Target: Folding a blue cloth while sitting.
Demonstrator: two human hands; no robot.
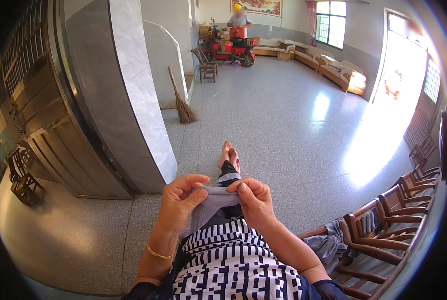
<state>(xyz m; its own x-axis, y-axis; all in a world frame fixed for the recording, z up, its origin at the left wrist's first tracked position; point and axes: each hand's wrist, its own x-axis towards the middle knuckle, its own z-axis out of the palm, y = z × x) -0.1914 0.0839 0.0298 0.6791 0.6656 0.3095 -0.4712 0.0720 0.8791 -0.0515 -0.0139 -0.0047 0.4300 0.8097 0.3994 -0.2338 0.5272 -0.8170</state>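
A thin grey cloth [212, 206] is stretched between my two hands above my lap. My left hand [184, 202] pinches its upper left edge between thumb and fingers; a gold-coloured bangle [159, 253] is on that wrist. With thumb and forefinger, my right hand [254, 200] grips the upper right edge. The lower part of the cloth hangs down to the left, over dark trousers and beside a black-and-white patterned top [234, 262]. My bare feet [229, 153] lie crossed on the floor beyond the hands.
Wooden armchairs [381, 210] line the right side, grey clothes [326, 243] draped on the nearest. A straw broom [184, 108] leans by a wall edge ahead, past a tiled pillar [141, 82]. Farther off are a wooden chair [207, 69], a red scooter [234, 52] and a person [239, 20] behind it.
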